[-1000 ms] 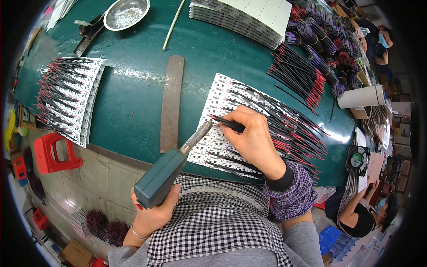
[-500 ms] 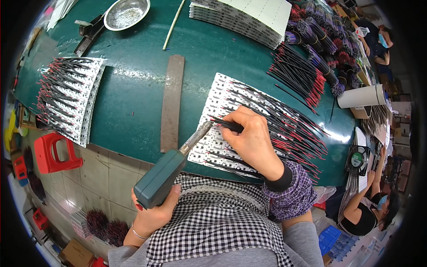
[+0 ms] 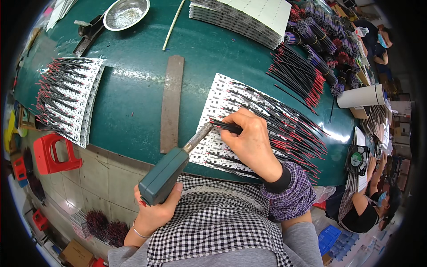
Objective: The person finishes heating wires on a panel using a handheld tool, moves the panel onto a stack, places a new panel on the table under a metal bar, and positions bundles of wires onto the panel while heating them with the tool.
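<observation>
My left hand (image 3: 158, 209) is wrapped round a dark green soldering gun (image 3: 163, 175), whose metal barrel points up and to the right. Its tip meets, or nearly meets, the end of a wire over a white circuit-board panel (image 3: 216, 92); I cannot tell whether they touch. Above that panel, my right hand (image 3: 251, 140) pinches a small bunch of black wires (image 3: 226, 126) between thumb and fingers. Many black wires with red ends (image 3: 293, 133) fan out to the right from the panel. A finished-looking row of similar wires (image 3: 62, 95) covers another panel (image 3: 91, 84) at the far left.
A flat brown metal bar (image 3: 172, 102) lies left of the panel. Behind are a metal bowl (image 3: 126, 14), a thin stick (image 3: 173, 24) and stacked panels (image 3: 240, 20). Loose wires (image 3: 298, 78) and tied bundles (image 3: 318, 38) crowd the right. A small fan (image 3: 357, 159) stands near a co-worker (image 3: 367, 209).
The soldering gun and my left hand have shifted slightly up and to the right. My right hand stays almost still with the wires. A co-worker's hands at the right have moved.
</observation>
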`<state>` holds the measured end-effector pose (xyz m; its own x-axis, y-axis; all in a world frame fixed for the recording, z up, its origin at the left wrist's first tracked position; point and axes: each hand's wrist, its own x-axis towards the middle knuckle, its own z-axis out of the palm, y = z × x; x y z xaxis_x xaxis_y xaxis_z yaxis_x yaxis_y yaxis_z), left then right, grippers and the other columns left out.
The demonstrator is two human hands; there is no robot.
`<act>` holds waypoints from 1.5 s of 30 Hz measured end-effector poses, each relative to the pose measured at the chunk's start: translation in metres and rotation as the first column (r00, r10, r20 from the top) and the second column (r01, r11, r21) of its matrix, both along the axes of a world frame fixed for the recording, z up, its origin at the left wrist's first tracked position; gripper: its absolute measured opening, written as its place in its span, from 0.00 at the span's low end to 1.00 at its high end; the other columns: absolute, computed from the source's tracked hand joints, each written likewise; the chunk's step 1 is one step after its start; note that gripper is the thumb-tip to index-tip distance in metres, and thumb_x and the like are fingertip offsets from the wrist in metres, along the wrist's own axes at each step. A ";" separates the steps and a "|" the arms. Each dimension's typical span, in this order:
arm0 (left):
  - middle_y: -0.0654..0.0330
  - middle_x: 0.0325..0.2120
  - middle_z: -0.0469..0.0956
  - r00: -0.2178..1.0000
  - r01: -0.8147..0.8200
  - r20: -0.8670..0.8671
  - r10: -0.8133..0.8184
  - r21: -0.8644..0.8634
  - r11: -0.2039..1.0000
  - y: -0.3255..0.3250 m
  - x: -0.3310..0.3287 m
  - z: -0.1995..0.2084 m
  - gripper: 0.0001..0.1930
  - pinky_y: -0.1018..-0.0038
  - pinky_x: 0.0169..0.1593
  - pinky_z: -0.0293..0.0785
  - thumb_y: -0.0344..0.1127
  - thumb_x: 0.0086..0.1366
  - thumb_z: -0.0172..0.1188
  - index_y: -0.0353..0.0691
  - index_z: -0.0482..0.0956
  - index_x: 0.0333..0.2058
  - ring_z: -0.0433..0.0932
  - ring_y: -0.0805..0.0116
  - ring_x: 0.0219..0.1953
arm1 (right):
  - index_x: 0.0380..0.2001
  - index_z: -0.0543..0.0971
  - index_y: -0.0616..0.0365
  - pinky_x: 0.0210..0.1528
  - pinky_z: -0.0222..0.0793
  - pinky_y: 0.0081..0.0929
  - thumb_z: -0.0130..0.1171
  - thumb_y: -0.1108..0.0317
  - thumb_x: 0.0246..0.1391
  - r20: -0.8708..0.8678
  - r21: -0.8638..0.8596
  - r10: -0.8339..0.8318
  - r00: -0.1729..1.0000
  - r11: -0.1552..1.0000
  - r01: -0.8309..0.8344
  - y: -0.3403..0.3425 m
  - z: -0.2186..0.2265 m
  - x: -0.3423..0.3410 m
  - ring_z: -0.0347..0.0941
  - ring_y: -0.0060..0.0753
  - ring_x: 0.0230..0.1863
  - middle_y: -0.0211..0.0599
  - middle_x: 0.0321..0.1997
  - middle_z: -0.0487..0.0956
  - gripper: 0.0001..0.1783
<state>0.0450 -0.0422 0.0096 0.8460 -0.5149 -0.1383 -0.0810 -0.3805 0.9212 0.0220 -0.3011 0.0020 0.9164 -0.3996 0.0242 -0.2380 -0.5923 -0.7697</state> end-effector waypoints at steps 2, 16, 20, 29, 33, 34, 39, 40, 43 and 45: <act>0.56 0.26 0.83 1.000 0.000 -0.019 -0.001 -0.021 1.000 -0.001 0.001 0.001 0.06 0.76 0.28 0.75 0.25 0.54 0.69 0.32 0.84 0.32 0.81 0.68 0.22 | 0.30 0.83 0.67 0.31 0.72 0.37 0.64 0.77 0.43 0.002 0.006 -0.002 1.000 1.000 0.002 0.000 0.000 0.000 0.77 0.45 0.27 0.45 0.28 0.78 0.08; 0.63 0.26 0.78 0.977 -0.134 -0.177 0.117 -0.092 0.987 0.012 -0.011 -0.001 0.13 0.80 0.25 0.67 0.22 0.60 0.67 0.30 0.80 0.45 0.72 0.79 0.23 | 0.31 0.81 0.70 0.31 0.72 0.30 0.65 0.78 0.44 0.005 -0.015 0.006 1.000 1.000 -0.006 -0.002 -0.001 0.000 0.77 0.38 0.28 0.44 0.28 0.79 0.08; 0.60 0.32 0.80 0.972 -0.140 -0.202 0.118 -0.103 0.985 0.015 -0.012 0.000 0.16 0.79 0.25 0.67 0.21 0.60 0.66 0.30 0.79 0.48 0.71 0.79 0.22 | 0.34 0.81 0.67 0.33 0.71 0.38 0.64 0.76 0.49 -0.005 0.022 0.066 0.998 0.998 -0.065 -0.005 0.006 -0.002 0.76 0.46 0.30 0.45 0.32 0.77 0.08; 0.55 0.41 0.81 0.975 -0.179 -0.157 0.155 -0.149 0.973 0.022 -0.016 0.000 0.19 0.79 0.25 0.67 0.18 0.60 0.64 0.29 0.76 0.51 0.72 0.78 0.23 | 0.36 0.81 0.65 0.31 0.72 0.33 0.63 0.81 0.48 0.184 0.045 0.056 0.981 0.997 -0.066 0.007 0.022 -0.018 0.77 0.40 0.31 0.42 0.33 0.76 0.09; 0.56 0.41 0.81 0.979 -0.160 -0.153 0.137 -0.151 0.975 0.024 -0.018 -0.003 0.19 0.79 0.25 0.67 0.18 0.60 0.64 0.29 0.76 0.51 0.71 0.78 0.23 | 0.35 0.81 0.65 0.32 0.73 0.34 0.60 0.82 0.46 0.054 0.109 0.030 0.998 0.993 -0.036 0.008 0.011 -0.020 0.78 0.43 0.31 0.44 0.32 0.78 0.10; 0.56 0.40 0.81 0.983 -0.143 -0.137 0.125 -0.136 0.980 0.024 -0.018 -0.003 0.19 0.80 0.25 0.67 0.18 0.60 0.64 0.29 0.76 0.51 0.71 0.79 0.23 | 0.35 0.81 0.65 0.32 0.73 0.34 0.61 0.81 0.46 -0.014 0.112 0.033 0.999 0.993 -0.031 0.008 0.008 -0.019 0.78 0.44 0.31 0.45 0.32 0.78 0.10; 0.58 0.36 0.81 0.980 -0.143 -0.156 0.120 -0.141 0.980 0.025 -0.020 -0.003 0.18 0.80 0.25 0.67 0.18 0.60 0.65 0.29 0.78 0.50 0.71 0.79 0.23 | 0.34 0.81 0.66 0.34 0.73 0.37 0.61 0.79 0.46 -0.014 0.048 0.026 1.000 0.999 -0.025 0.008 0.006 -0.019 0.78 0.47 0.31 0.46 0.32 0.79 0.08; 0.59 0.34 0.81 0.985 -0.124 -0.139 0.106 -0.124 0.984 0.026 -0.021 -0.004 0.17 0.80 0.25 0.67 0.18 0.60 0.65 0.29 0.78 0.49 0.71 0.79 0.23 | 0.33 0.81 0.65 0.34 0.73 0.38 0.61 0.78 0.47 0.018 0.008 0.035 0.999 0.999 -0.035 0.008 0.005 -0.019 0.78 0.47 0.30 0.46 0.32 0.79 0.08; 0.60 0.33 0.81 0.977 -0.135 -0.186 0.109 -0.136 0.981 0.025 -0.022 -0.002 0.17 0.81 0.26 0.67 0.19 0.60 0.65 0.29 0.80 0.49 0.71 0.80 0.23 | 0.33 0.81 0.65 0.34 0.73 0.38 0.62 0.78 0.47 0.013 0.007 0.027 1.000 1.000 -0.027 0.009 0.004 -0.018 0.79 0.47 0.30 0.46 0.32 0.79 0.08; 0.61 0.33 0.81 0.983 -0.111 -0.158 0.090 -0.126 0.986 0.025 -0.021 -0.004 0.17 0.81 0.26 0.67 0.20 0.60 0.66 0.30 0.80 0.49 0.71 0.81 0.23 | 0.32 0.81 0.65 0.34 0.73 0.38 0.62 0.77 0.46 0.005 0.037 0.005 1.000 0.999 -0.005 0.011 0.005 -0.017 0.79 0.47 0.29 0.46 0.31 0.79 0.07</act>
<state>0.0237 -0.0174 0.0060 0.8691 -0.4506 -0.2043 0.0955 -0.2525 0.9629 0.0055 -0.2900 0.0071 0.9182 -0.3958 0.0137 -0.2314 -0.5643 -0.7925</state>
